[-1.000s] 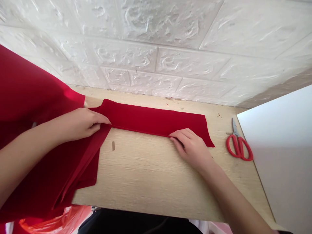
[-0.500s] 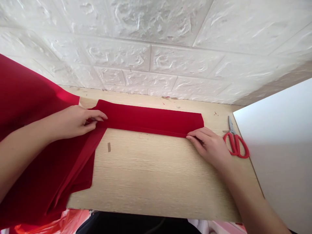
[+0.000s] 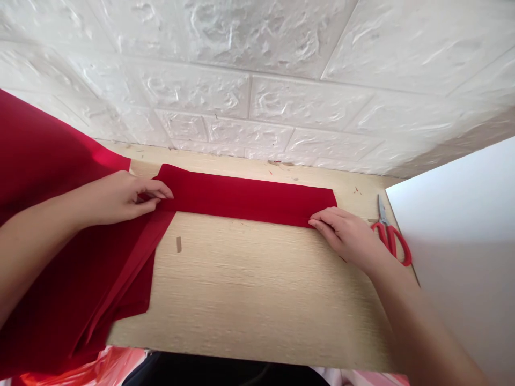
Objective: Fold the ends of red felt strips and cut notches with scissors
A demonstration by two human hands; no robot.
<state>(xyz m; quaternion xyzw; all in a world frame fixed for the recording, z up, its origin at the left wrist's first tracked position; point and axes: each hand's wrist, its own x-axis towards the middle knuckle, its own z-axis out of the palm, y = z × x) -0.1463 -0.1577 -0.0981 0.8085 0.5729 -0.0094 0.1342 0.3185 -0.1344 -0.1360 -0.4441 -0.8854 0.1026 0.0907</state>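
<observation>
A long folded strip of red fabric [image 3: 249,195] lies flat along the back of the wooden table. It joins a larger spread of the same fabric at the left, which hangs past the front edge. My left hand [image 3: 129,195] rests at the strip's left end, thumb and fingers drawn together over the cloth; the pinch point is partly hidden. At the strip's right end, my right hand [image 3: 344,233] pinches the lower front corner between thumb and fingers.
Red-handled scissors [image 3: 390,236] lie right of my right hand, beside a white panel [image 3: 458,230]. A white brick-patterned wall [image 3: 249,91] stands behind the table [image 3: 249,289]. A small brown scrap [image 3: 179,244] and red thread bits lie on the wood.
My right hand has shifted slightly and now covers part of the scissors' handles. The crease line along the strip's front edge shows less. My left hand has moved slightly left.
</observation>
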